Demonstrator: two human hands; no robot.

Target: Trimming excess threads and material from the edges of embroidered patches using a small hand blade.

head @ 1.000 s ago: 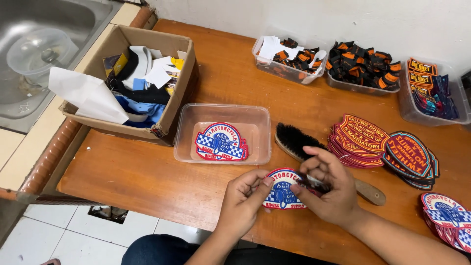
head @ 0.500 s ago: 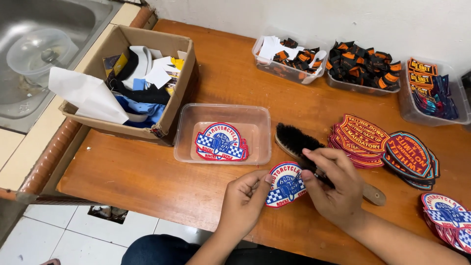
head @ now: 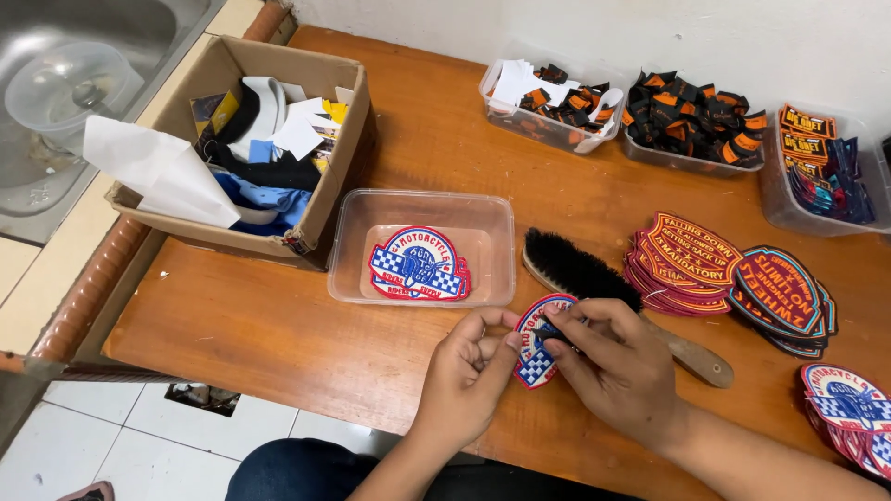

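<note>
My left hand (head: pixel 469 371) pinches the edge of a round embroidered patch (head: pixel 536 360), red-rimmed with blue and white checks, tilted up above the wooden table (head: pixel 278 325). My right hand (head: pixel 617 357) holds a small dark tool against the patch's upper face; what the tool is cannot be made out. Just behind the hands lies a black-bristled brush (head: pixel 580 269) with a wooden handle (head: pixel 701 360). A clear plastic tub (head: pixel 357 232) to the left holds a matching patch (head: pixel 419 264).
Stacks of patches lie at right: red (head: pixel 682 260), dark oval (head: pixel 780 292), checked (head: pixel 849 399). Clear tubs of small tags (head: pixel 548 102), (head: pixel 691 116), (head: pixel 826 162) line the back. A cardboard box (head: pixel 334 176) of cloth and paper scraps sits left, a steel sink (head: pixel 56 93) beyond.
The patch has been turned from lying flat to standing more upright between my hands. My right hand has shifted slightly up over it. Brush and tubs stay put.
</note>
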